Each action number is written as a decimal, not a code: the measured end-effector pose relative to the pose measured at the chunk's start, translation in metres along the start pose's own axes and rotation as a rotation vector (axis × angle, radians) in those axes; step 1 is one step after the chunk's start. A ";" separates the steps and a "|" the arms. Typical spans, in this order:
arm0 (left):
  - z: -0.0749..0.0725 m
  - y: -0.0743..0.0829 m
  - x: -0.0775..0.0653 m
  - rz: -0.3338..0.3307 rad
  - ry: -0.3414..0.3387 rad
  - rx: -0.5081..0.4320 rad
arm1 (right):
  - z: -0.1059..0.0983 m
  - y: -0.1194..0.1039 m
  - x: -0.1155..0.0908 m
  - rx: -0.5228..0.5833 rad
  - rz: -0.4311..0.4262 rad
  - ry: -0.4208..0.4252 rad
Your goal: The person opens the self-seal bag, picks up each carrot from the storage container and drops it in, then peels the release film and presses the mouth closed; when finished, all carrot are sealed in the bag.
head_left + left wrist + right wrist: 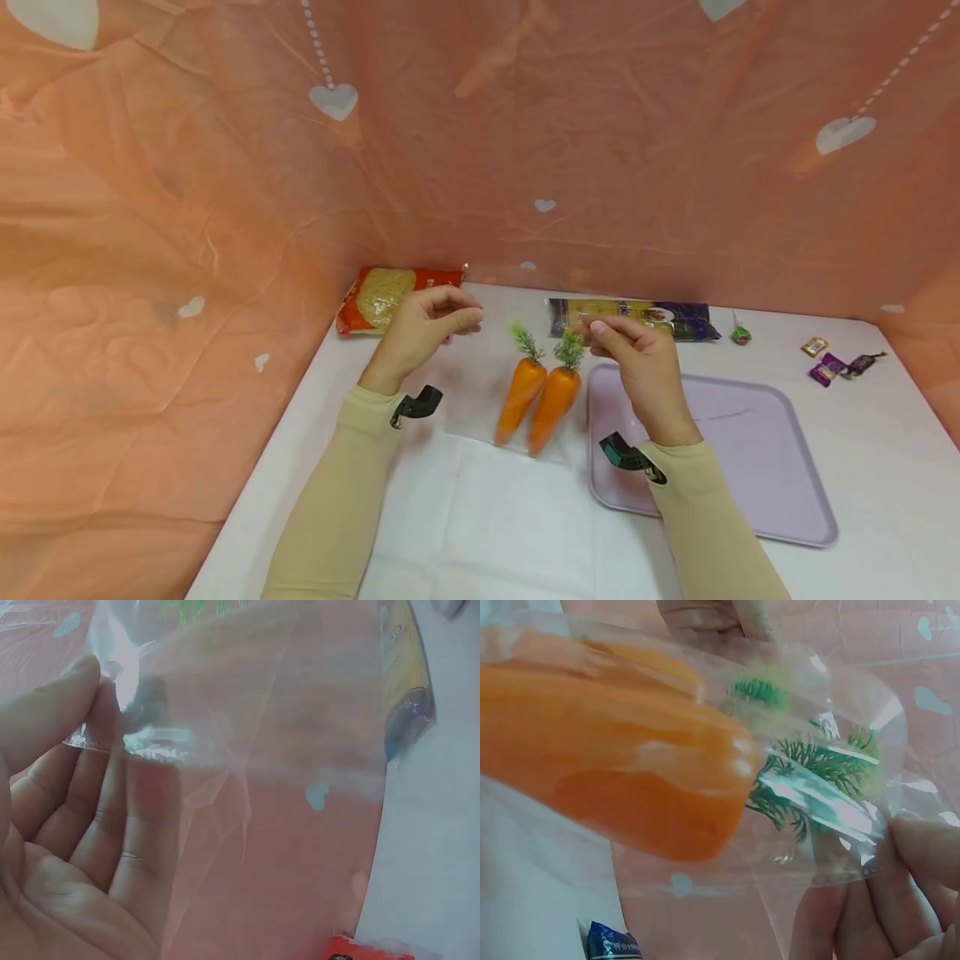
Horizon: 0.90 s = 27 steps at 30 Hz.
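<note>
A clear plastic bag hangs between my two hands, with two orange carrots with green leafy tops inside it. My left hand pinches the film at one upper corner between thumb and forefinger; in the left wrist view the other fingers lie behind the film. My right hand pinches the other upper side, and the right wrist view shows its thumb on the film beside the green tops. The carrots hang tips down, leaning slightly left.
A lilac tray lies under my right forearm. At the back are a red packet with yellowish contents and a purple-and-yellow packet. A lollipop and several wrapped candies lie right. Orange cloth encloses the table.
</note>
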State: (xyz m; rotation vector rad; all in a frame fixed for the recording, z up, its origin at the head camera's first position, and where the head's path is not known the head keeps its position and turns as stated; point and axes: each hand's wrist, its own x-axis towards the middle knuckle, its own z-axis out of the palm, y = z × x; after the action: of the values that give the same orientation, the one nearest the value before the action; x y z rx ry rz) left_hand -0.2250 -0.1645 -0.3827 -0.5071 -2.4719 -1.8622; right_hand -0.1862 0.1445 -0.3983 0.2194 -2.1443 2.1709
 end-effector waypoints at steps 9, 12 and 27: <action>-0.003 -0.005 0.000 0.039 -0.010 -0.010 | -0.006 -0.001 0.000 0.043 -0.046 0.000; -0.003 -0.005 0.000 0.068 -0.009 -0.007 | -0.007 -0.001 0.000 0.047 -0.068 0.000; -0.008 -0.004 -0.003 0.158 -0.042 -0.061 | -0.013 0.002 0.002 0.016 -0.167 -0.028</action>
State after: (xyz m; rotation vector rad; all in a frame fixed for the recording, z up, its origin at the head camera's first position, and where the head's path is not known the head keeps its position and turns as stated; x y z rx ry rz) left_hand -0.2249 -0.1739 -0.3846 -0.7273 -2.3291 -1.8884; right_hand -0.1887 0.1578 -0.3999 0.4166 -2.0419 2.1038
